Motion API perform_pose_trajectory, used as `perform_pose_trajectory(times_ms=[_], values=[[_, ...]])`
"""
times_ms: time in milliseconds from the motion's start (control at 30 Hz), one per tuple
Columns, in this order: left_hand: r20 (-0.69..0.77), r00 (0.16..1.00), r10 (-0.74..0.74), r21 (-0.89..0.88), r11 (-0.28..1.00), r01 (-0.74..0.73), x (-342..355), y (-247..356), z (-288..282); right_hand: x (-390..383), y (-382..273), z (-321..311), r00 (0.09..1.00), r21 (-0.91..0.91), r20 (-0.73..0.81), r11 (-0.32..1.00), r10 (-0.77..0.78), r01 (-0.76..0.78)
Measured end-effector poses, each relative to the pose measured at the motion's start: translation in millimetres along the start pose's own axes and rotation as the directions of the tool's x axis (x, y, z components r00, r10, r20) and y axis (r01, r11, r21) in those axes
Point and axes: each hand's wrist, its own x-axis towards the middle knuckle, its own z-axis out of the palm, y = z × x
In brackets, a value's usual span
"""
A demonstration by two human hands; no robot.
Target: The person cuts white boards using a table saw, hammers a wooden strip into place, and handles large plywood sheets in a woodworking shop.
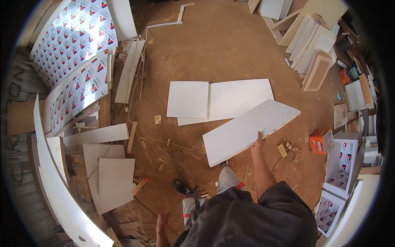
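Head view shows a white panel [247, 131] tilted above the dirt floor [193, 49], in front of the person, the right hand [258, 145] clamped on its near long edge, thumb on the upper face and the other fingers hidden. Left of the panel and nearer the body, the left hand [163, 220] hangs with its fingers loosely apart. Just beyond the panel lies a long white board [242, 96], partly covered by it in view; whether they touch, I cannot tell. A squarer board [187, 99] overlaps that one's left end. Well left of the panel, two film-covered sheets [78, 35] repeat a red-and-black printed mark with small lettering. To its right, an orange box [320, 142] carries pale printing, and white cabinet frames [342, 162] show similar patterned film inside. Nearer than the panel, the dark shirt [263, 218] bears faint lettering.
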Motion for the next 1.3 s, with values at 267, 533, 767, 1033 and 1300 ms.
perform_pose_trajectory(times_ms=[267,533,767,1033,1300], values=[[-0.183,0.976,0.119,0.004,0.993,-0.121,-76,109,33,14,-21,37,0.97,-0.109,0.243,0.993,-0.007,0.034],[-0.134,0.988,-0.076,-0.238,0.97,0.043,-85,116,39,39,-38,73,0.912,0.026,0.402,0.995,0.081,-0.1],[-0.004,0.984,-0.176,-0.311,0.936,0.166,-47,37,85,104,-7,104,0.997,0.006,0.066,0.999,-0.051,0.05],[0.077,0.949,-0.305,-0.114,0.943,0.313,-32,42,86,183,29,100,0.988,0.075,-0.084,0.987,-0.132,0.139],[0.14,0.938,-0.318,-0.075,0.941,0.33,-1,64,96,247,33,119,0.97,0.127,-0.219,0.983,-0.107,0.137]])
